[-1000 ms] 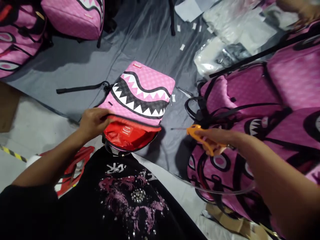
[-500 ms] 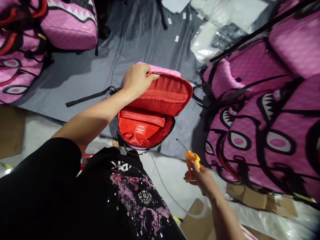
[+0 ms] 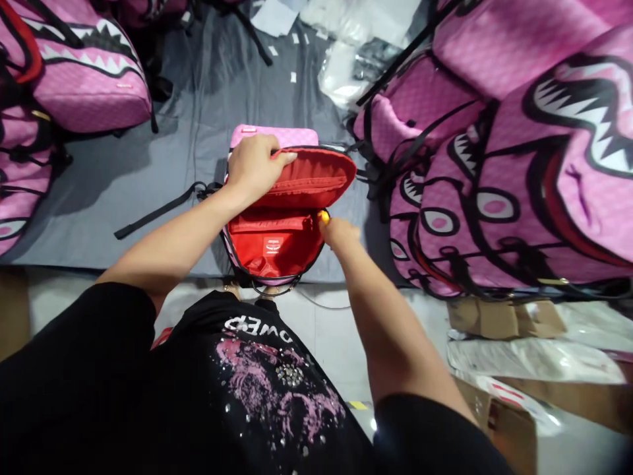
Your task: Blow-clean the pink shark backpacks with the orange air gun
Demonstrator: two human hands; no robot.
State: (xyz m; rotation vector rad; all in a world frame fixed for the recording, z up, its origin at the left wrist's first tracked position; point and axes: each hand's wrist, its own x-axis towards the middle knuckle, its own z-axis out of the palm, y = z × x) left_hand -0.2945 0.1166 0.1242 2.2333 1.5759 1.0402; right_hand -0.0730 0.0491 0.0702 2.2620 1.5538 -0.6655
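Note:
A pink backpack (image 3: 277, 137) with a red lining (image 3: 291, 254) lies open in front of me on the grey cloth. My left hand (image 3: 257, 165) pinches the edge of its raised flap, thumb on the red inner side. At the bag's right rim, my right hand (image 3: 341, 232) is closed around an orange-handled tool (image 3: 324, 216). Only a bit of orange shows above the fingers; the tool's thin tip is hidden, and its exact kind is unclear. A white label (image 3: 271, 246) shows on the lining. One black strap (image 3: 153, 211) extends left.
Pink backpacks with shark-mouth prints (image 3: 494, 204) are heaped on the right, with more (image 3: 93, 99) at left. Clear plastic bags (image 3: 346, 66) and small white tags lie at the back of the grey cloth (image 3: 192, 119). Cardboard (image 3: 509, 422) sits on the floor at lower right.
My right hand has moved up and left with the orange-handled tool, from beside the table to the bag's right rim. My left hand still holds the flap. The view has shifted.

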